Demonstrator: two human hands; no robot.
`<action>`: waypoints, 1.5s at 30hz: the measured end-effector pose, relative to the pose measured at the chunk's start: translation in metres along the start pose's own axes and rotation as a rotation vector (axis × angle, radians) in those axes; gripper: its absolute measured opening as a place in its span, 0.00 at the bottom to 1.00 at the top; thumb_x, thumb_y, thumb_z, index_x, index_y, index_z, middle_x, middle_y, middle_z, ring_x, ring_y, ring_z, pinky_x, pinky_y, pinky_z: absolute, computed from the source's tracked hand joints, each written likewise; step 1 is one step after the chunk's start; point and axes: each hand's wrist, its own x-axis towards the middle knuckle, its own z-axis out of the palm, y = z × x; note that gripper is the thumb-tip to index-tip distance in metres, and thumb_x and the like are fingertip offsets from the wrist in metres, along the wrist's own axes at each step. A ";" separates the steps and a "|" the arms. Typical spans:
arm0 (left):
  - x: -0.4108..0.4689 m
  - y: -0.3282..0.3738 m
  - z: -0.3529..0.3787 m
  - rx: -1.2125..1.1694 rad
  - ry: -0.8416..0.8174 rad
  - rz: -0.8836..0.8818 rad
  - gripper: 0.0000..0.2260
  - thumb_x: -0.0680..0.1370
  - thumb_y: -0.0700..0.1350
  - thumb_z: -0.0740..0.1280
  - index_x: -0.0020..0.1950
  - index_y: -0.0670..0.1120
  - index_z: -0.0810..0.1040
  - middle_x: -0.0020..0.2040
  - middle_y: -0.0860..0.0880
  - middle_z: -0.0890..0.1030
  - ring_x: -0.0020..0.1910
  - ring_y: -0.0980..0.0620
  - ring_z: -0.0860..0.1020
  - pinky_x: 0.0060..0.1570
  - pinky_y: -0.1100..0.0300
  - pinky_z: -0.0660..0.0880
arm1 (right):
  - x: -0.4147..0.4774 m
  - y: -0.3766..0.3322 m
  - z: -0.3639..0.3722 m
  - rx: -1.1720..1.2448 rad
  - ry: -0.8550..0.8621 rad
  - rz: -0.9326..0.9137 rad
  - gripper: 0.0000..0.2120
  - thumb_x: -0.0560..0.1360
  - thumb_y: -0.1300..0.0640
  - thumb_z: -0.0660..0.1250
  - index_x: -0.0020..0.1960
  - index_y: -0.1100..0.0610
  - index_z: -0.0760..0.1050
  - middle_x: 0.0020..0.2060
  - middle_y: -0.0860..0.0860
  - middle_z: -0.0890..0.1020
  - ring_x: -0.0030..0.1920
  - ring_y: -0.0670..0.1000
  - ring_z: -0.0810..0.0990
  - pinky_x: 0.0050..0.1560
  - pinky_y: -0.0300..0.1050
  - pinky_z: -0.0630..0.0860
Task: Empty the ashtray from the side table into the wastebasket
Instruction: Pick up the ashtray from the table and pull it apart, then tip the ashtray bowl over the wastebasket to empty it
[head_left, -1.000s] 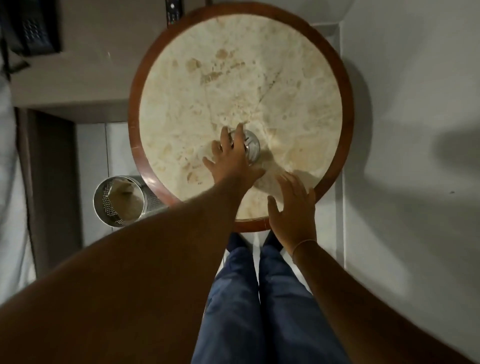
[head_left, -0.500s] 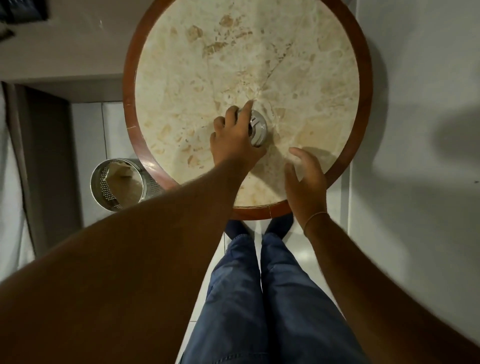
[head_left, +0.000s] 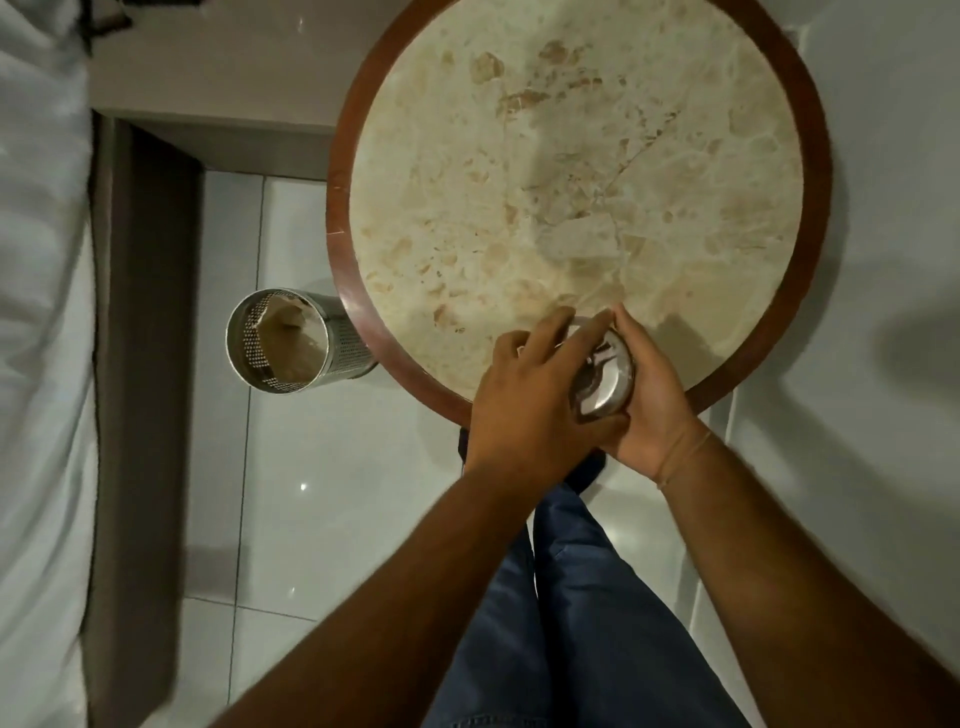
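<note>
A small shiny metal ashtray (head_left: 608, 376) with pale butts inside is held at the near rim of the round side table (head_left: 810, 291). My left hand (head_left: 524, 400) grips its left side with fingers curled over the top. My right hand (head_left: 652, 395) cups its right side and underside. The ashtray tilts slightly and most of its body is hidden by my fingers. A perforated metal wastebasket (head_left: 283, 343) stands on the floor left of the table, open at the top, with a crumpled paper lining inside.
White bedding (head_left: 41, 312) runs along the left edge, beside a dark bed frame (head_left: 140, 364). A glossy tiled floor (head_left: 332, 493) lies between bed and table. My legs in blue jeans (head_left: 582, 623) are below. A pale wall (head_left: 893, 260) is at the right.
The ashtray has moved from the table's middle to its near rim. My right hand has come in and closed on it beside my left. The view has shifted right.
</note>
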 end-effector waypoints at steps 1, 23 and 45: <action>-0.005 -0.003 -0.003 -0.016 0.010 -0.006 0.45 0.70 0.62 0.79 0.84 0.60 0.64 0.83 0.54 0.66 0.73 0.43 0.68 0.63 0.49 0.76 | 0.000 0.003 0.002 -0.005 0.002 0.012 0.28 0.84 0.36 0.61 0.69 0.56 0.83 0.61 0.56 0.87 0.61 0.55 0.87 0.59 0.50 0.85; -0.158 -0.151 -0.047 -0.744 0.818 -0.785 0.38 0.72 0.60 0.81 0.78 0.68 0.68 0.71 0.72 0.72 0.72 0.60 0.74 0.69 0.47 0.80 | 0.099 0.097 0.151 -0.578 -0.092 0.220 0.31 0.81 0.35 0.60 0.75 0.54 0.78 0.63 0.61 0.86 0.55 0.63 0.87 0.56 0.56 0.77; -0.195 -0.219 -0.010 -0.983 0.907 -1.033 0.38 0.73 0.57 0.81 0.80 0.61 0.70 0.72 0.65 0.73 0.68 0.74 0.71 0.61 0.80 0.69 | 0.288 0.247 0.261 -1.689 -0.111 -0.480 0.29 0.71 0.39 0.78 0.69 0.46 0.76 0.67 0.49 0.80 0.63 0.50 0.81 0.67 0.48 0.80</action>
